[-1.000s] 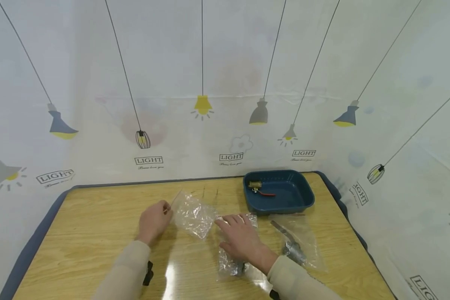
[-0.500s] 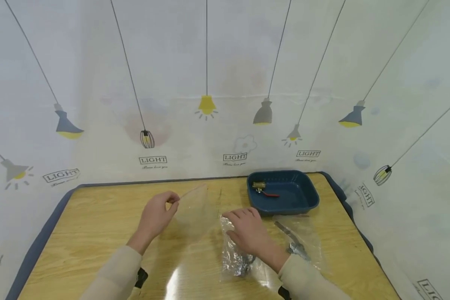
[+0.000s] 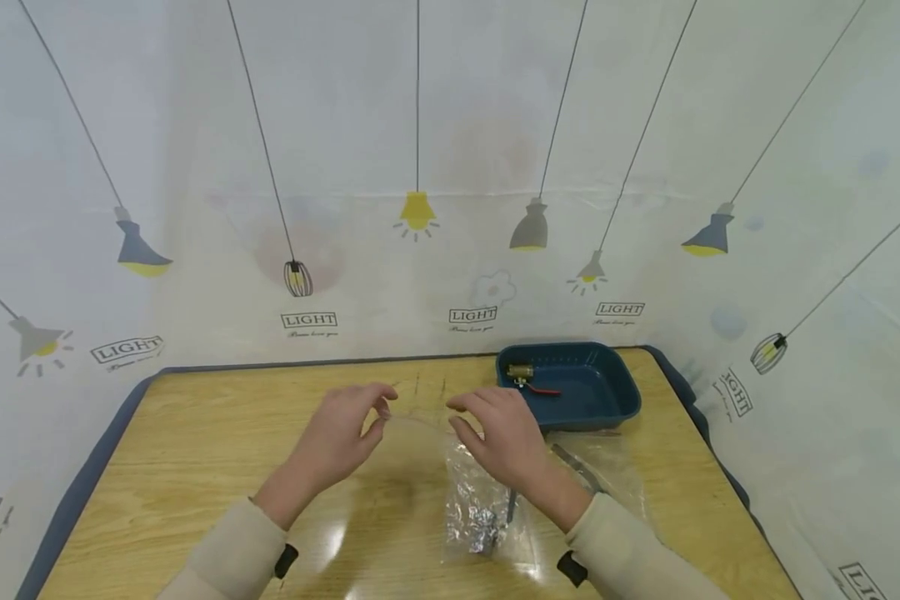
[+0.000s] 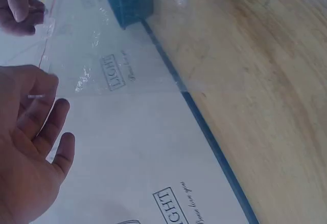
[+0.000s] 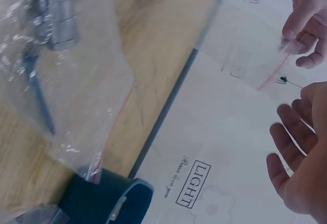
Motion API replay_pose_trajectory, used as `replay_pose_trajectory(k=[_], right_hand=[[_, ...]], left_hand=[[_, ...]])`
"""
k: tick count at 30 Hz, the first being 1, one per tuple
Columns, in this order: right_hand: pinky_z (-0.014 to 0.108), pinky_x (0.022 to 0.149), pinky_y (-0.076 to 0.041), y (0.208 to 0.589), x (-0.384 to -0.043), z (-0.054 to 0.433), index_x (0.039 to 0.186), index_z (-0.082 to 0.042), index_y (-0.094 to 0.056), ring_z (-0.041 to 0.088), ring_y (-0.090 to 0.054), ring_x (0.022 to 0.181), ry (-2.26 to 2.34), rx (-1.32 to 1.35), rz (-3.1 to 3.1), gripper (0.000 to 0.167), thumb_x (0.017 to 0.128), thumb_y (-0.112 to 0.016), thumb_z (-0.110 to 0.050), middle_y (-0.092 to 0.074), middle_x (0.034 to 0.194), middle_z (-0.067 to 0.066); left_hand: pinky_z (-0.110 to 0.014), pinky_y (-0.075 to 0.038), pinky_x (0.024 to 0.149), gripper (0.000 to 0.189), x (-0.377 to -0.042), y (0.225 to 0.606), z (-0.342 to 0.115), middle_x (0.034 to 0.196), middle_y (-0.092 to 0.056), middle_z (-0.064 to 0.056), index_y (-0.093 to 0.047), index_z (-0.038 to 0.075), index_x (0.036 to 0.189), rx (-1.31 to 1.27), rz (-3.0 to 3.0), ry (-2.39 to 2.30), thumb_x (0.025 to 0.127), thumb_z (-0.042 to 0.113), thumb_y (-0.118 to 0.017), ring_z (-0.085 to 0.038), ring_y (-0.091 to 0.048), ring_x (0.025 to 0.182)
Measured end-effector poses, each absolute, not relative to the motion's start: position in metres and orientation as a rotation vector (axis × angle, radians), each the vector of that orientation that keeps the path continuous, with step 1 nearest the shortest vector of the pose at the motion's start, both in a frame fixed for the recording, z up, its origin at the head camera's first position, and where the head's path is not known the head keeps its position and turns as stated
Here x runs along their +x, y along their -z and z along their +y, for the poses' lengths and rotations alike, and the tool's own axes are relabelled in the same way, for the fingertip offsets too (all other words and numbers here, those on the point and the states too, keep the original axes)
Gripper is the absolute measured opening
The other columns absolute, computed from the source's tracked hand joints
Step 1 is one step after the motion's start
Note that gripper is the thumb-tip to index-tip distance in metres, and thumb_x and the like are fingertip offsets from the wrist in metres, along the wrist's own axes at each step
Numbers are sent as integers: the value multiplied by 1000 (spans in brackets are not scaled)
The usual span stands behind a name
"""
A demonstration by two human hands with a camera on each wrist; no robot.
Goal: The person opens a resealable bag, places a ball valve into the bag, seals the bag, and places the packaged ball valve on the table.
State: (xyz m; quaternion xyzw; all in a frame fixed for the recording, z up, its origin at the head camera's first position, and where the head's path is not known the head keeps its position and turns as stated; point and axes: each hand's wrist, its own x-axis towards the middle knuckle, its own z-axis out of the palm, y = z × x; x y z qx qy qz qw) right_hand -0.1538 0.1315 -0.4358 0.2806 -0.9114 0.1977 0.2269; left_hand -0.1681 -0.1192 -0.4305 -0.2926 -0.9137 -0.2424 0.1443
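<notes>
"Where's the clear bag point(image 4: 84, 50)?"
"Left of the blue tub point(image 3: 592, 393). The left hand point(image 3: 336, 435) pinches its edge."
"And the right hand point(image 3: 504, 435)?"
"Fingers loose, just by the bag. I can't tell if it touches."

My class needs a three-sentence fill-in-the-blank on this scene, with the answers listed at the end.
1. The zip bag pinched by the left hand is made of clear ____.
2. Inside the blue tray, the brass ball valve has a ____ lever.
3. The boxed word printed on the backdrop is ____.
Missing words: plastic; red; LIGHT.
</notes>
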Motion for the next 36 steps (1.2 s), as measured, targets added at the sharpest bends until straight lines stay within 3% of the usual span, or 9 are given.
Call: replay_pose_trajectory(k=[6,13,20,23,30,36], right_hand=[[27,79,-55,426,-149,120,101,-22,-73,5,-67,86,-773,861,-2632,14,92,-66,-29,-73,95,-8],[26,76,-55,425,-147,111,104,-19,-74,2,-65,84,-1025,920,-2806,17,96,-61,-26,-73,94,-8],[25,73,-54,434,-147,108,108,-18,-73,-1,-63,80,-1177,909,-2865,18,97,-60,-23,-73,94,-6],[20,71,-52,435,-146,106,105,-19,-74,-2,-62,78,-1190,874,-2882,18,97,-59,-24,-73,92,-7],[24,72,-53,435,-143,103,97,-21,-74,-2,-62,77,-1158,784,-2877,14,96,-61,-24,-72,87,-9],[21,68,-50,436,-142,102,93,-23,-73,-2,-62,75,-1149,717,-2881,11,94,-62,-24,-70,84,-12]], left_hand=[[-47,-49,95,38,-157,420,-112,92,-70,9,-58,16,119,-969,-2670,763,85,7,-69,-12,-66,88],[-46,-45,100,38,-155,419,-107,94,-70,12,-53,20,125,-1027,-2724,792,90,14,-67,-10,-65,94],[-48,-44,100,36,-155,424,-107,94,-70,13,-55,20,124,-1000,-2719,864,91,12,-66,-11,-64,98],[-49,-43,101,35,-155,427,-106,93,-71,13,-55,20,122,-991,-2703,883,90,11,-67,-12,-64,99],[-48,-45,99,34,-155,433,-100,90,-70,13,-59,20,119,-948,-2632,856,89,10,-69,-14,-65,97],[-47,-45,99,34,-153,436,-97,95,-70,12,-60,20,120,-898,-2622,815,88,12,-70,-15,-64,101]])
